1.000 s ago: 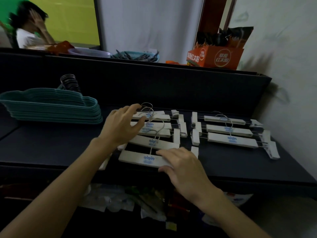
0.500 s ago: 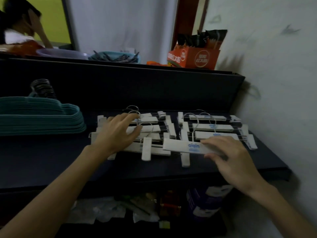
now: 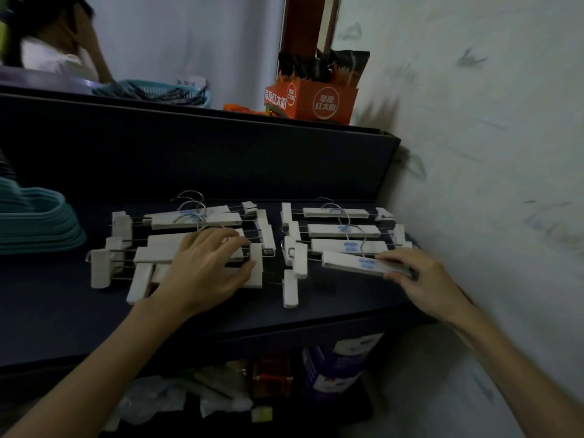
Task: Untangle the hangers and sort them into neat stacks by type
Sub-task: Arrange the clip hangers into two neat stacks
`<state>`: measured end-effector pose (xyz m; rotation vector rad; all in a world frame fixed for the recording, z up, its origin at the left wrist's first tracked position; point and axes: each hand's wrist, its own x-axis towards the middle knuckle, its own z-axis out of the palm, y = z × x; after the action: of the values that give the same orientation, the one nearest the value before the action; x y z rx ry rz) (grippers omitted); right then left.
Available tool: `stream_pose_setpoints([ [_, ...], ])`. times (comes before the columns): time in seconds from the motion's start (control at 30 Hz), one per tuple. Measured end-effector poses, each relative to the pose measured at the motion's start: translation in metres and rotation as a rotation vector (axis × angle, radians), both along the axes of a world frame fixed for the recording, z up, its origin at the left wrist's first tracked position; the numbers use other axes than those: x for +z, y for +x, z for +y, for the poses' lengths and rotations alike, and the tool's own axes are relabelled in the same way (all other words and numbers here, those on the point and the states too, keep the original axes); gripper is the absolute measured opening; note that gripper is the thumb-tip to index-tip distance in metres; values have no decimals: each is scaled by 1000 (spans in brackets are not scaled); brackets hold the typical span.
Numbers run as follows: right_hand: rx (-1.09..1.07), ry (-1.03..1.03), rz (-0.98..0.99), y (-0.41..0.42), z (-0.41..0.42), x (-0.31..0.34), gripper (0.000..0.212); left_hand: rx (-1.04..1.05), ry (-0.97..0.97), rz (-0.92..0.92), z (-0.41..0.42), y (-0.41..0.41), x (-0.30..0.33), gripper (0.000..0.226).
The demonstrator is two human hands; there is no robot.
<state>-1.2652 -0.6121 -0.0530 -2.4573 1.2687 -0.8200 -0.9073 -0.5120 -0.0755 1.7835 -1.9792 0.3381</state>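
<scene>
My left hand (image 3: pixel 205 273) lies spread, fingers flat on the left group of white clip hangers (image 3: pixel 189 235) mid-desk (image 3: pixel 63 317). My right hand (image 3: pixel 423 279) pinches one white bar hanger (image 3: pixel 350 263), blue logo up, tilted at the front of the right group (image 3: pixel 343 230) near the desk's right edge. Teal hangers (image 3: pixel 34 219) are stacked at the left edge.
</scene>
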Motion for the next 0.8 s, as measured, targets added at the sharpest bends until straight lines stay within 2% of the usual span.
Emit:
stream_pose_setpoints([
  [0.33, 105, -86, 5, -30, -32, -6, 39, 21, 41, -12, -4, -64, -7, 62],
  [0.57, 187, -138, 35, -10, -39, -20, 30, 113, 17, -36, 6, -64, -9, 68],
  [0.8, 145, -208, 85, 4, -52, -24, 30, 256, 42, -20, 14, -52, -9, 79],
])
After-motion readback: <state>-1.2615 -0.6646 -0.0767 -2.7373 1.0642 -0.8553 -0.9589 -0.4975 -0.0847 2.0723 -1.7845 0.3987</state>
